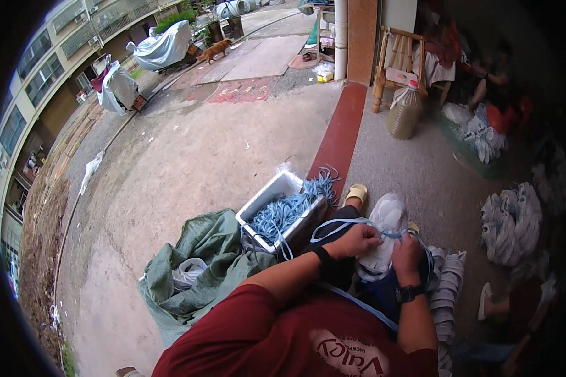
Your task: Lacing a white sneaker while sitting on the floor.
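Currently at the left hand: fingers pinched together against the left edge of the white shoe-shaped piece; whether they grip its edge, the lace or both, I cannot tell.
Right hand: curled closed on the blue lace, at the piece's right side, with the hand set slightly lower than the fingertips of its partner.
White shoe-shaped piece: over the person's lap, between the two hands; its rounded end reaches beyond the fingers, away from the body, and its paler lower part shows below them.
Blue lace: loops out to the left above the left hand, crosses the piece between both grips, and passes the right hand on its outer side.
Foam box: white, just beyond the left forearm, filled with a tangle of blue laces, some hanging over its far corner.
Green sack: spread open left of the box, a white item in its mouth.
Stacked white pieces: a nested column just right of the right forearm.
White bundle: on the floor farther right.
Yellow sandal: on the foot, beside the piece's far end.
Bottle: large, clear-walled, standing near a wooden chair.
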A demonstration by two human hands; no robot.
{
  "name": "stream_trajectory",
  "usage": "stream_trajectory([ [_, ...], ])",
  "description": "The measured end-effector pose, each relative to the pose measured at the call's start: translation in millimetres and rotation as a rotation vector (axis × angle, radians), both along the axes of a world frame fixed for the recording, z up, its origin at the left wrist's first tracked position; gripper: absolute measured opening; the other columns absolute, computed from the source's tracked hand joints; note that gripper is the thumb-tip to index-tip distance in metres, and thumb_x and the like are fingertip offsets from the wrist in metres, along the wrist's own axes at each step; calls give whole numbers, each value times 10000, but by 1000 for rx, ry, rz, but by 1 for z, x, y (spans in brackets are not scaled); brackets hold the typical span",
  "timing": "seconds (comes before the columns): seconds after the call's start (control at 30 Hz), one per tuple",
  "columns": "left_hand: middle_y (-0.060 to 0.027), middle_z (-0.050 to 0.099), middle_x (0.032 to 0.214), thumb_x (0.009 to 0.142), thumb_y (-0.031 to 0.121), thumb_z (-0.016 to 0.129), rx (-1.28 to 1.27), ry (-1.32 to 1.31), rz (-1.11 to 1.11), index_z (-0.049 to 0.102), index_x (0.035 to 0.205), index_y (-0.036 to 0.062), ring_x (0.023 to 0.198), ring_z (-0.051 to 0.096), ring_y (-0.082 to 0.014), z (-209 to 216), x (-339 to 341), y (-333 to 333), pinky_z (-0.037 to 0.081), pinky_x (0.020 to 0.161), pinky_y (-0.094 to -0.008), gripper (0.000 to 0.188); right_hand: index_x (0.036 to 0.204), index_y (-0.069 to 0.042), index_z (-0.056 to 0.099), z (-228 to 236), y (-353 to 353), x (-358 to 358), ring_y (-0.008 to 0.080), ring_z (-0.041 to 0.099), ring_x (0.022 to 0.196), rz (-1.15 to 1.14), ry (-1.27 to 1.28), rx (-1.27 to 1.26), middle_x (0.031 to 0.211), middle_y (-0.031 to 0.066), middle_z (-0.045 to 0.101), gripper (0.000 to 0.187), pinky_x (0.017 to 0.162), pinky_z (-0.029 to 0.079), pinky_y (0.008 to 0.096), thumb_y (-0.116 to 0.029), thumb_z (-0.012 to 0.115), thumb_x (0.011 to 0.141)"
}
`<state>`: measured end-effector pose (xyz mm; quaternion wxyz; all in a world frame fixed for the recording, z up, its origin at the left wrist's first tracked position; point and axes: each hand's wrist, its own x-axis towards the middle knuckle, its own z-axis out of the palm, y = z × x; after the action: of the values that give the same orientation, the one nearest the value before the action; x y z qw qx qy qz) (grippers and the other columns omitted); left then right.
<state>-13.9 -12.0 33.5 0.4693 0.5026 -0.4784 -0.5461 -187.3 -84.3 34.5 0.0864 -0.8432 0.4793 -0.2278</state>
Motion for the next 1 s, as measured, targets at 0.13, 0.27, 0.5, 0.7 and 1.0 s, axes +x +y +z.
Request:
stream_trajectory([
  [0.13, -130, 607, 659, 784, 194, 609, -245, -530, 39, 630, 742, 33, 604, 594, -283, 2, -18, -13, 466, 577, -358, 167, 848, 23, 563, 11, 10, -4, 384, 563, 878, 73, 83, 80, 856, 229, 602, 161, 754, 456, 445, -93, 600, 743],
  [0.27, -175, 605, 711, 755, 189, 583, -357, -883, 40, 628, 749, 24, 681, 612, -325, 0, -39, -27, 485, 610, -393, 171, 831, 18, 572, 4, -5, -3, 392, 576, 849, 101, 207, 115, 824, 233, 606, 143, 749, 459, 452, -68, 598, 721],
  [0.5, -169, 617, 767, 762, 160, 553, -335, -997, 78, 636, 763, 45, 722, 622, -333, 3, -49, -29, 501, 635, -410, 142, 737, 12, 575, -11, -33, -12, 418, 586, 794, 246, 113, 139, 772, 244, 599, 85, 704, 462, 468, -59, 600, 699],
  [0.7, -173, 643, 768, 758, 151, 548, -404, -1087, 61, 660, 747, 45, 727, 641, -328, -25, -52, -44, 511, 631, -405, 155, 737, 19, 554, -13, -22, -22, 427, 565, 758, 265, -138, 170, 737, 253, 564, 64, 640, 428, 476, -44, 539, 737],
  [1.0, -149, 646, 787, 731, 157, 573, -417, -1263, -165, 664, 735, 75, 736, 648, -307, 6, -65, -46, 512, 623, -398, 122, 720, 42, 575, -38, -25, -25, 256, 607, 630, 279, -437, 221, 686, 223, 586, 107, 569, 424, 348, -46, 547, 772],
])
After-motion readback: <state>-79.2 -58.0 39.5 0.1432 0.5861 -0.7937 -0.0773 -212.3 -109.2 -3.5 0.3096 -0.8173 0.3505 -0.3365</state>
